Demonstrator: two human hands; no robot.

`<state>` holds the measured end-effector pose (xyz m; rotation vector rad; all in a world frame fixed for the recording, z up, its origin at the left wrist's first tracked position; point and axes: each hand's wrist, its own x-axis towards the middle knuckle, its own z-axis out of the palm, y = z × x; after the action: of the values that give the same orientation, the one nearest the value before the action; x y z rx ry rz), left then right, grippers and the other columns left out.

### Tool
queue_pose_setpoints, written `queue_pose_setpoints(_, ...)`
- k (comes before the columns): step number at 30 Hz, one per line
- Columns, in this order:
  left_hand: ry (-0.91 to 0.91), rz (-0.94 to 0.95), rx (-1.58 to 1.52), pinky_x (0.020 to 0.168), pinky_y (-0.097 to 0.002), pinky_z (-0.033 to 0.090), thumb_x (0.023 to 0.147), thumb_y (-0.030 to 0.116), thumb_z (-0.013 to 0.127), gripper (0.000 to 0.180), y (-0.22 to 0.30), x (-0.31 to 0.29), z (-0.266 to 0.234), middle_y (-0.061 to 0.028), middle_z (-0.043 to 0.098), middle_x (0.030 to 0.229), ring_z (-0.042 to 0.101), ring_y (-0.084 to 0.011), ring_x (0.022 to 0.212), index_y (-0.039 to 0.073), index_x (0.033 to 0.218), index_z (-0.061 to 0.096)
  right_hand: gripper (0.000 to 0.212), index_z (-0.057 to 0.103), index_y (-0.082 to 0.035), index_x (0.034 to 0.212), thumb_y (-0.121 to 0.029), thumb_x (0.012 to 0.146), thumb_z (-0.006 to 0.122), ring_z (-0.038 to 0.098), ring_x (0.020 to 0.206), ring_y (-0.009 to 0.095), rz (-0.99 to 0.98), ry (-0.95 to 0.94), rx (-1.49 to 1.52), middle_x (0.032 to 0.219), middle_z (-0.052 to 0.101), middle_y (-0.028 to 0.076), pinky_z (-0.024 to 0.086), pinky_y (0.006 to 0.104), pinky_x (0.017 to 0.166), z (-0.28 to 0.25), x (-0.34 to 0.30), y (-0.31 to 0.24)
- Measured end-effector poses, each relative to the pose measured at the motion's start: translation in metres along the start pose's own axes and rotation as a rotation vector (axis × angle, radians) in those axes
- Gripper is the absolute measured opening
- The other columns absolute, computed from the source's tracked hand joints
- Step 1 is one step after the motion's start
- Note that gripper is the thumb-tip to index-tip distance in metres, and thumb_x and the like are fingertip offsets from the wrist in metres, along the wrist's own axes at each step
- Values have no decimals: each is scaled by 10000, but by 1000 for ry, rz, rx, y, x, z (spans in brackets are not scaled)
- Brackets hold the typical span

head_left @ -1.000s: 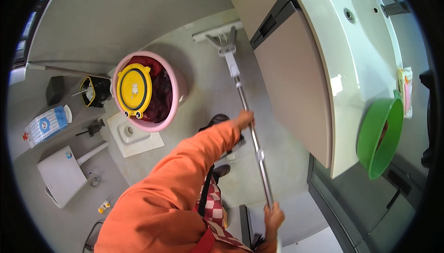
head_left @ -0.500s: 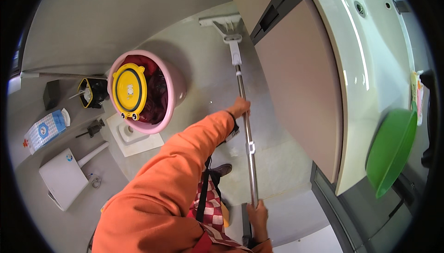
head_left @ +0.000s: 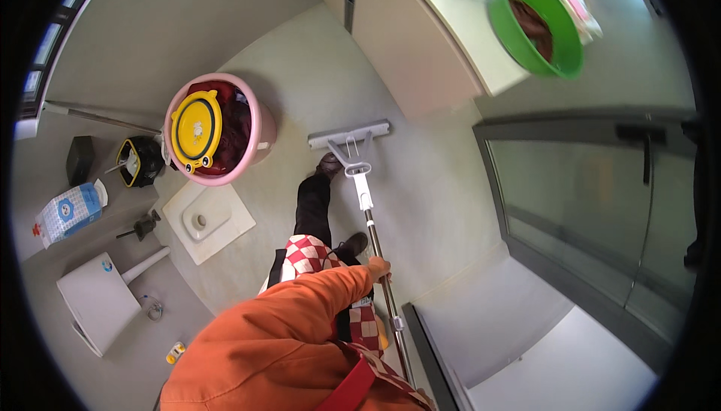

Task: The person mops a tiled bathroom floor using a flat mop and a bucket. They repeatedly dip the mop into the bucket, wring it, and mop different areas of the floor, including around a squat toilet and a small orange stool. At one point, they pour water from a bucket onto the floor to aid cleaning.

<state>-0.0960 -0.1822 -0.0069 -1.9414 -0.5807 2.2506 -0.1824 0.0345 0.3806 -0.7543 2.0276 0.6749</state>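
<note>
My left hand (head_left: 379, 269) is closed around the metal pole of a mop (head_left: 361, 189). Its wide, pale grey head (head_left: 349, 135) rests on the floor just beyond my forward shoe (head_left: 328, 165). From there the pole slants back toward me, passing to the right of my orange sleeve (head_left: 278, 328). My right hand is mostly hidden at the lower edge, near the pole's lower end, and its fingers cannot be made out.
On the left, a pink tub (head_left: 260, 127) holds dark red cloth and a yellow folding basin (head_left: 197, 131). Beside it are a squat toilet (head_left: 210, 219) and a bin (head_left: 146, 159). A green basin (head_left: 571, 50) sits on the counter (head_left: 481, 43); a grey-framed glass door (head_left: 571, 185) stands right.
The mop head has come from beside the cabinet back toward my feet. My left hand has moved down with the pole, my right hand has dropped mostly from sight, and my view has shifted.
</note>
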Motion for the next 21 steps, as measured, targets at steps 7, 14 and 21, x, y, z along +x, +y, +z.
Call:
queue_pose_setpoints(7, -102, 88, 152, 501, -472, 494, 834, 20, 407, 59, -81, 25, -8, -141, 492, 659, 537, -273, 554, 10, 851, 462, 320, 500, -73, 763, -387, 779, 563, 565, 648, 411, 36, -20, 16, 678, 594, 198, 429, 511, 554, -19, -59, 38)
queue_pose_setpoints(14, -58, 354, 113, 493, -440, 486, 768, 45, 448, 107, 111, 3, -90, -167, 517, 633, 549, -301, 554, 3, 681, 495, 273, 500, -54, 799, -303, 751, 601, 571, 620, 388, -191, 155, 68, 627, 574, 187, 437, 472, 577, -12, 38, -106)
queue_pose_setpoints(21, 74, 518, 342, 509, -414, 457, 807, 153, 416, 268, 273, -2, -172, -156, 545, 605, 555, -294, 580, 22, 600, 524, 288, 482, -71, 928, -286, 767, 585, 577, 655, 377, -307, 136, 278, 692, 591, 166, 442, 463, 599, -16, 90, -243)
